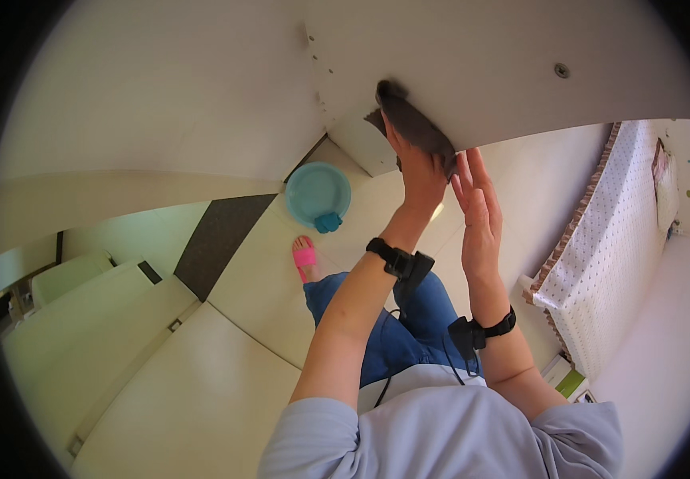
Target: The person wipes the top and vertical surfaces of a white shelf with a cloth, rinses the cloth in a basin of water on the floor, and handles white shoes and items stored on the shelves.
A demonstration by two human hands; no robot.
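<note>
My left hand (418, 170) presses a dark grey cloth (419, 126) against the side of a white panel (500, 66), near its lower edge. The cloth is bunched over my fingers, which it partly hides. Close by on the right, my right hand (479, 209) is raised with its fingers extended, at the panel's lower edge; it holds nothing that I can see. Black straps with small devices are on both wrists. Below on the floor stands a light blue basin (318, 191) with a teal cloth (328, 223) over its rim.
A white door (183, 383) stands at the lower left, beside a dark floor strip (222, 239). A bed with a patterned, ruffled cover (614, 239) is at the right. A pink slipper (304, 256) is on my foot. A screw (562, 70) shows in the panel.
</note>
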